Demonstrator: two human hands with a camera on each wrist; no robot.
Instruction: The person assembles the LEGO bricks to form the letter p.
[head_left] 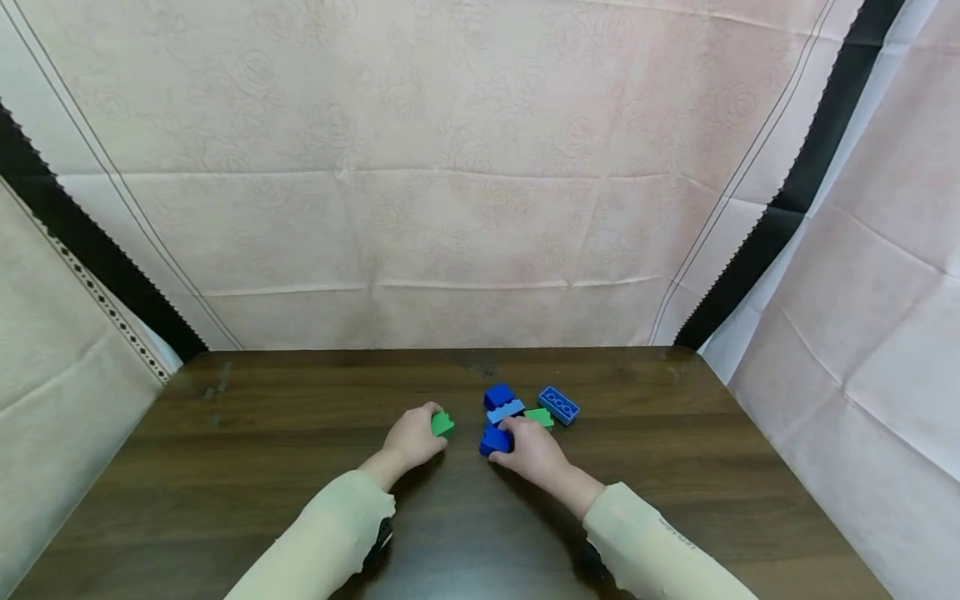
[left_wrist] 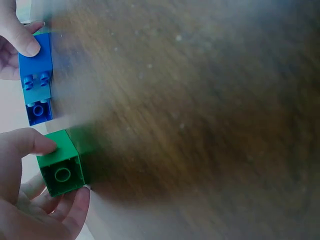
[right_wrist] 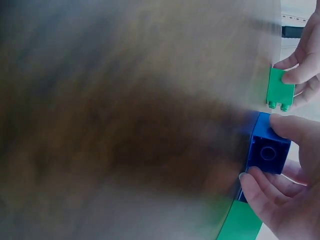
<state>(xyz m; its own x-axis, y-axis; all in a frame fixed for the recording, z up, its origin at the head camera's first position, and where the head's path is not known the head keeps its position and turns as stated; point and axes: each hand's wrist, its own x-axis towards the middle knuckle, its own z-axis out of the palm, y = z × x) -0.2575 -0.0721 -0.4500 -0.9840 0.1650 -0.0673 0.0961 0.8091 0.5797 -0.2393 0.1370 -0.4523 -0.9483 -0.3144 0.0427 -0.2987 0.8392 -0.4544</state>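
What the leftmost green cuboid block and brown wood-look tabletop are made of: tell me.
Green cuboid block: likely hard plastic, smooth; its hollow side shows a moulded ring. Brown wood-look tabletop: wood or laminate, unclear which; streaky grain, soft sheen.

Here, one green brick (head_left: 539,417) is part-hidden by the right hand (head_left: 536,452); both sleeves (head_left: 322,533) are cropped by the head view's edge; the surface (right_wrist: 130,100) is blurred in both wrist views.
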